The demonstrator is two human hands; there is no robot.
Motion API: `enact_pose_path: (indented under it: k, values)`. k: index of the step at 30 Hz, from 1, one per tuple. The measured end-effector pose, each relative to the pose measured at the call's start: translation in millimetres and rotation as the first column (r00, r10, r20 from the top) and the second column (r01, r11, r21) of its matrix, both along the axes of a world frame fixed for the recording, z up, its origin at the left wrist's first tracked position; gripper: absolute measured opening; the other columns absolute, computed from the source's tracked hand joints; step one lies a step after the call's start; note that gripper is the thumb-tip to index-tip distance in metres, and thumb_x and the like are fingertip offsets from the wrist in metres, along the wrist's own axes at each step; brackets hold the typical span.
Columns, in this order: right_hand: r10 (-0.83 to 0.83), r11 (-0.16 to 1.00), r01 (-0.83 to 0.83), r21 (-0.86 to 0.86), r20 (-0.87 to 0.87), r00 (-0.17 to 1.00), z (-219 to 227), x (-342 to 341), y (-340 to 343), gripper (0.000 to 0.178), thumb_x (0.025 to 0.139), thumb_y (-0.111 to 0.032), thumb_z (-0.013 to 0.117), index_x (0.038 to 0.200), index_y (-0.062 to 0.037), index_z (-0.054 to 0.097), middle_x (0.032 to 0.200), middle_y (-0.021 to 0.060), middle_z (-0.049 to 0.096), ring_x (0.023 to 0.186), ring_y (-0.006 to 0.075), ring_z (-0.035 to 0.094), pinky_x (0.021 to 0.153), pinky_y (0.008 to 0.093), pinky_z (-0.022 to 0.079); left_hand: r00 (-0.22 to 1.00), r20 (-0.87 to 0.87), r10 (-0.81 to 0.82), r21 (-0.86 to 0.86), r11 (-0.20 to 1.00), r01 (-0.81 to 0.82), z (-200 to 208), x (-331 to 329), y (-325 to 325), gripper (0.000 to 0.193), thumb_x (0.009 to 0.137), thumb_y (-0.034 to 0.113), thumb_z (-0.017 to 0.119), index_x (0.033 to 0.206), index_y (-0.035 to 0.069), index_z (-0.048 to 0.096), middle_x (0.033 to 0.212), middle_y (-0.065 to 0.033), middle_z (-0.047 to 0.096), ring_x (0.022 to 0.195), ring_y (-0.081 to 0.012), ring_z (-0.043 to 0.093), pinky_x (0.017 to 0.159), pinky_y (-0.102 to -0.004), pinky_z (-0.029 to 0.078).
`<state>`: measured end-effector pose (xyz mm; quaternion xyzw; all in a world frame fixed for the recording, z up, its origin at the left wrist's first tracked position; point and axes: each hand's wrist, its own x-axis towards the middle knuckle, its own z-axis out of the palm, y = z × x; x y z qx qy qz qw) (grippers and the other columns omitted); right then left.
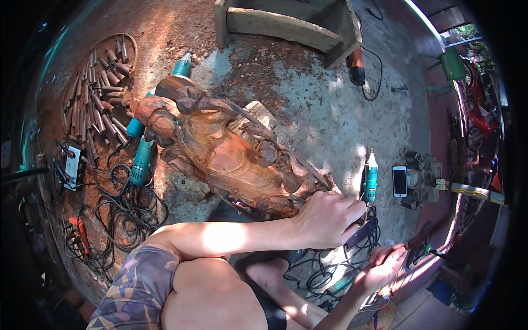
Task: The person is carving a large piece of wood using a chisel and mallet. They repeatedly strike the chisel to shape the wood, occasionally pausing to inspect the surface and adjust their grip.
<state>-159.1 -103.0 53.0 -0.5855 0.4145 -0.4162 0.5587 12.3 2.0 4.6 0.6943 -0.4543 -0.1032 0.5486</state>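
A reddish-brown carved wooden figure lies slantwise in front of me. My left hand is closed around a chisel, mostly hidden by the fingers, at the figure's lower right end. Its thin dark blade points left against the wood. To the right and nearer to me, my right hand grips a dark brown wooden mallet, apart from the chisel. The mallet's head is blurred and in shadow.
Many wooden-handled chisels lie at far left. Teal power tools with tangled black cables and a control box sit at left. Another teal tool and a phone are at right. A wooden bench stands behind.
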Motion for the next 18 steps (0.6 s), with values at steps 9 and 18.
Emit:
enact_pose_path:
  k: [9, 18]
  values:
    - [0.141, 0.98, -0.187, -0.071, -0.419, 0.897, -13.6, -2.1, 15.3, 0.033, 0.109, -0.025, 0.045, 0.083, -0.0051, 0.05, 0.062, -0.0012, 0.047, 0.051, 0.0061, 0.041, 0.048, 0.0211, 0.035, 0.999, 0.051, -0.001, 0.053, 0.999, -0.002, -1.2, 1.1, 0.5, 0.025, 0.077, 0.02, 0.068, 0.095, 0.004, 0.061, 0.08, -0.0086, 0.064, 0.076, -0.0269, 0.069, 0.06, -0.0399, 0.056]
    - [0.113, 0.993, -0.115, 0.003, -0.226, 0.968, -9.9, -20.0, -4.8, 0.028, 0.109, -0.027, 0.044, 0.093, -0.0049, 0.051, 0.059, -0.0039, 0.035, 0.049, 0.005, 0.033, 0.045, 0.0208, 0.029, 0.989, 0.133, -0.066, 0.041, 0.997, 0.061, 16.3, -13.8, -2.8, 0.031, 0.076, 0.022, 0.071, 0.102, 0.006, 0.065, 0.092, -0.0048, 0.067, 0.081, -0.0217, 0.066, 0.064, -0.0342, 0.056]
